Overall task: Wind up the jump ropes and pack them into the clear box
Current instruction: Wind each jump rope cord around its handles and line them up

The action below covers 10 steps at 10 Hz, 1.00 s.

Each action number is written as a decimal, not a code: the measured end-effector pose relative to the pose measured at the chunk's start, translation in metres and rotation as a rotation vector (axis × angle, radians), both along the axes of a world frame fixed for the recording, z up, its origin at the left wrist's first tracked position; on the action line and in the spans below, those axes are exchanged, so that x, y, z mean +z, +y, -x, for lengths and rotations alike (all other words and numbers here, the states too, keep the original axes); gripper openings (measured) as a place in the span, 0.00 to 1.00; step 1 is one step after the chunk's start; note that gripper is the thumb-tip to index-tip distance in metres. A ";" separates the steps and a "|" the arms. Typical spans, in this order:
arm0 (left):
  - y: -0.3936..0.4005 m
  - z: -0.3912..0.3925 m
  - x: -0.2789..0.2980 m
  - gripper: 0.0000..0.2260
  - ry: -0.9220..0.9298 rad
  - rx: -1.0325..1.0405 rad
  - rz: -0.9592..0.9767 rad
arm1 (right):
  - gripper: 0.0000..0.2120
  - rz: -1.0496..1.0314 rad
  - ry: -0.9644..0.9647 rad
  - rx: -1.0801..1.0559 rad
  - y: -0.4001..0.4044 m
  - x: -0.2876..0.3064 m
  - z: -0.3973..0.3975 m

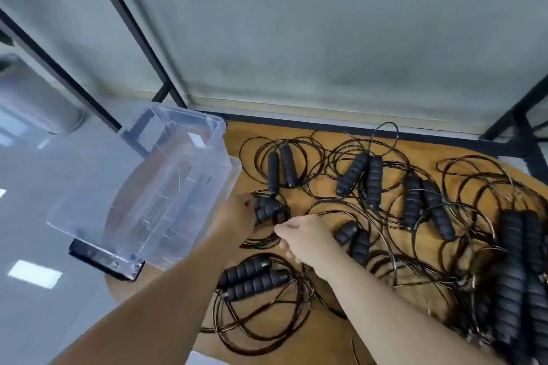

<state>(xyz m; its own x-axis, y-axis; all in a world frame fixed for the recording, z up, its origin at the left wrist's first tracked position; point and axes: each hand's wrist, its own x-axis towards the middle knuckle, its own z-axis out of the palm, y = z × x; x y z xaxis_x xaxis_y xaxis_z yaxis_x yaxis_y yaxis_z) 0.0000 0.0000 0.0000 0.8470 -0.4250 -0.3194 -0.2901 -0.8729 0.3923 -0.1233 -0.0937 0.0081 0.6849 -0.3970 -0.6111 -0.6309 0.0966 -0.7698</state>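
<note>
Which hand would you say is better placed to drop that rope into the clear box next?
Left. The left hand already grips the handle pair beside the clear box; the right hand is farther away, on the cord.

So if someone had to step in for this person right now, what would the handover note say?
Left hand: grips a pair of black handles beside the clear box.
Right hand: fingers curled at that rope's thin cord; the exact grip is hidden.
Clear box: on the wooden table, left side, nothing packed in it.
Done: nothing boxed yet.
Left: wind this rope, then the other ropes, such as the near pair and the far pair, and box them all.
</note>
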 end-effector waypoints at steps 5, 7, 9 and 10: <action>0.007 -0.077 -0.073 0.14 0.012 -0.407 -0.394 | 0.19 -0.330 0.255 -0.542 0.037 -0.087 -0.093; 0.014 -0.069 -0.037 0.14 0.171 -0.371 -0.259 | 0.12 -0.375 0.170 -0.599 0.041 -0.046 -0.077; 0.030 -0.049 0.069 0.10 0.296 -0.442 0.044 | 0.12 -0.357 -0.042 -0.630 0.037 0.056 -0.048; 0.031 -0.042 0.129 0.10 0.270 -0.451 0.134 | 0.11 -0.352 -0.160 -0.598 0.033 0.109 -0.039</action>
<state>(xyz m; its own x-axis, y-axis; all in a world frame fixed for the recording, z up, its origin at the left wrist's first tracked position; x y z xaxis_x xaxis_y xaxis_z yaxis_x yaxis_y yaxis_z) 0.0417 0.0308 0.1293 0.4664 -0.7793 -0.4185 -0.4974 -0.6223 0.6045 -0.0840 -0.0609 0.1174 0.5032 -0.5302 -0.6824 -0.2745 0.6507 -0.7080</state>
